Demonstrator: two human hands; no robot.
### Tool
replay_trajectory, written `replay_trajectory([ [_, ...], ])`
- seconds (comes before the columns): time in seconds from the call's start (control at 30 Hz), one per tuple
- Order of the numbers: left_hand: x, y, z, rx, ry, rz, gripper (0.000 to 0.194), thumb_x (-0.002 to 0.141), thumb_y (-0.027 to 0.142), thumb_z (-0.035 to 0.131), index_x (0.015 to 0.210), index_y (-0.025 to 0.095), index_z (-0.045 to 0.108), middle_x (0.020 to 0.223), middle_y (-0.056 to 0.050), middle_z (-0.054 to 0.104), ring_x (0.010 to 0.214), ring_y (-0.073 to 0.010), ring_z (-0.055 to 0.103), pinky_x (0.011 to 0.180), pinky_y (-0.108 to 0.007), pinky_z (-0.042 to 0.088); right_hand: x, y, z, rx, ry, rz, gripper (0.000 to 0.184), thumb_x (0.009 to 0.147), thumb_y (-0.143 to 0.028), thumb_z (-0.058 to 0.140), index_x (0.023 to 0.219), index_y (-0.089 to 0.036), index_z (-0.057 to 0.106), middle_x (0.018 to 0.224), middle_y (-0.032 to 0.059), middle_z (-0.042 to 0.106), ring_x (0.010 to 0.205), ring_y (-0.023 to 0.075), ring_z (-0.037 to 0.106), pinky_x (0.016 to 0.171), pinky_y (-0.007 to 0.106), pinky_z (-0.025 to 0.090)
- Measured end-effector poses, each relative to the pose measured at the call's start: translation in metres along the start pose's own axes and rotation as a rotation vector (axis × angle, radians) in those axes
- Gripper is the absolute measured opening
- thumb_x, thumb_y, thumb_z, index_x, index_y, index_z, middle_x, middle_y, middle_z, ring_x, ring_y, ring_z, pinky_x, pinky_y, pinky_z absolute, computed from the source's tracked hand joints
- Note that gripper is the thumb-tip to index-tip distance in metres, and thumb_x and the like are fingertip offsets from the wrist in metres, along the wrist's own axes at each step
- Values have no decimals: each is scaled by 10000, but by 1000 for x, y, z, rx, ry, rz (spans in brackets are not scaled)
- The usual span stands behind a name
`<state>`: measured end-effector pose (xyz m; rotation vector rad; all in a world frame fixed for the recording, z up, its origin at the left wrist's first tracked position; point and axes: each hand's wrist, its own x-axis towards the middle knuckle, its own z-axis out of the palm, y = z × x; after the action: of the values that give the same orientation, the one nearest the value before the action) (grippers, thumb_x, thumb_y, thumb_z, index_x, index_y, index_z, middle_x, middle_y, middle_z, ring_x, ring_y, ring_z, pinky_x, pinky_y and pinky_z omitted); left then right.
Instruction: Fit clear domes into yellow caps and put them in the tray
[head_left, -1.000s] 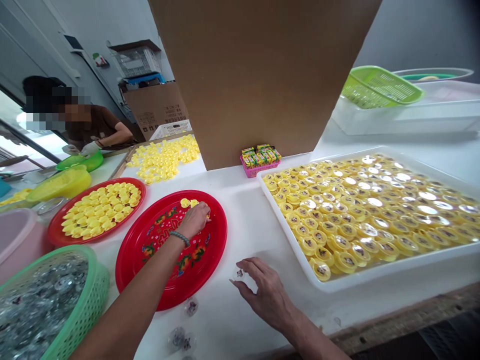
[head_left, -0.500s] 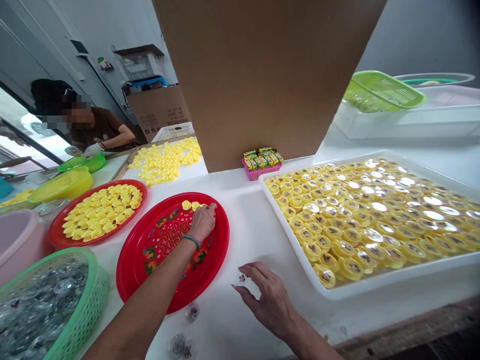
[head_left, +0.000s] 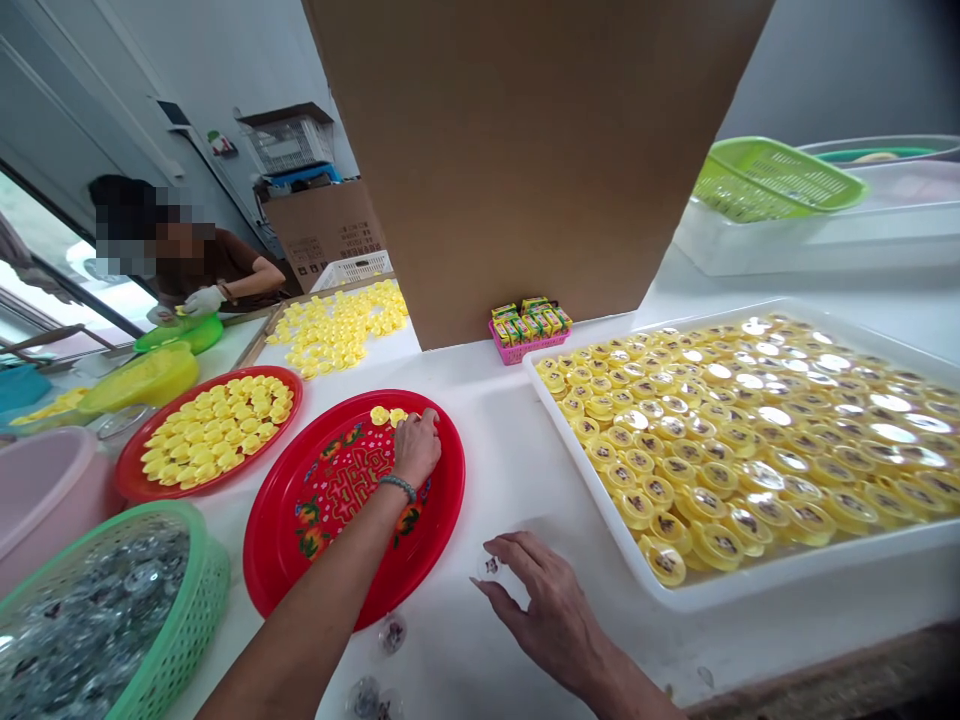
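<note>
My left hand (head_left: 417, 446) rests knuckles-up at the far edge of a red patterned tray (head_left: 330, 510), fingers curled onto a small yellow piece, beside two yellow pieces (head_left: 387, 415) lying on the tray. My right hand (head_left: 544, 600) lies on the white table (head_left: 495, 440), fingertips pinching a small clear cap (head_left: 489, 566). More clear caps (head_left: 391, 632) lie on the table near the tray's front rim.
A white tray (head_left: 600, 490) full of yellow capped cups stands right. A second red tray (head_left: 131, 478) of yellow pieces, a green basket (head_left: 191, 620) of clear caps and a pink tub (head_left: 37, 490) stand left. A cardboard box (head_left: 525, 150) and pink mini basket (head_left: 517, 350) stand behind. A person works far left.
My left hand slid a little to the right along the tray's far edge. The right hand stayed on the clear cap. The view shifted slightly.
</note>
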<state>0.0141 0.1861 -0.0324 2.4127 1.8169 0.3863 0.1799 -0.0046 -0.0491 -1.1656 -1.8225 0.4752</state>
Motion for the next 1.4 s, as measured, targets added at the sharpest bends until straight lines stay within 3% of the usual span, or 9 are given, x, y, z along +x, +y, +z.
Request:
replay_trajectory([
  [0.2,4,-20,-26,-95,22,-63,170,779,162,516,931,196,583,821,-41,683,821,-207,609,699,-291,424,-1,1,1,4,23,-8,271,806,-151,567,1067,-215,527,912,67,628,798,190,611,675,305,516],
  [0.3,3,-37,-38,-164,-1,-81,206,761,194,540,963,201,582,813,-17,695,773,-194,623,668,-279,432,-2,1,1,9,15,-16,278,806,-144,569,1072,-210,523,925,69,626,802,188,609,678,304,515],
  [0.53,-3,-46,-34,-158,-68,31,393,712,96,521,1091,194,557,862,-24,683,882,-210,605,779,-305,447,-2,3,1,0,-6,-4,261,817,-150,570,1066,-207,516,914,58,621,789,178,601,671,303,507],
  [0.7,-2,-45,-40,24,-138,251,513,703,79,513,1207,175,512,1049,-96,625,1007,-254,535,867,-360,426,-2,4,2,5,8,-9,265,824,-162,572,1077,-210,509,909,52,618,767,166,599,660,292,503],
  [0.87,1,-41,-42,166,-267,438,424,722,35,474,1107,167,592,1023,-105,632,1003,-263,511,883,-387,414,-2,3,1,1,25,-20,264,824,-170,579,1077,-208,515,906,53,621,763,161,604,657,279,505],
  [1.03,1,-38,-39,199,-303,394,262,711,106,533,943,150,647,978,-113,617,966,-268,526,882,-386,409,-2,5,1,6,46,-20,268,816,-178,590,1074,-208,525,920,59,625,772,163,607,663,280,509],
  [1.2,-14,-37,-38,176,-285,253,199,698,186,545,864,122,633,860,-105,587,784,-250,562,718,-363,457,0,2,-2,57,49,-1,287,801,-160,600,1074,-214,534,882,41,631,727,145,597,654,273,503],
  [1.3,-36,-22,-48,85,-182,150,173,711,210,539,846,128,610,864,-90,562,752,-229,558,698,-347,456,1,-1,-8,112,55,28,272,785,-157,616,1043,-216,551,854,26,634,693,127,583,642,255,501],
  [1.4,-74,9,-61,-82,-35,138,131,720,215,557,833,155,588,883,-65,546,796,-212,550,719,-322,452,1,-6,-15,136,66,42,274,768,-146,628,1024,-218,562,863,17,640,692,121,576,651,253,498],
])
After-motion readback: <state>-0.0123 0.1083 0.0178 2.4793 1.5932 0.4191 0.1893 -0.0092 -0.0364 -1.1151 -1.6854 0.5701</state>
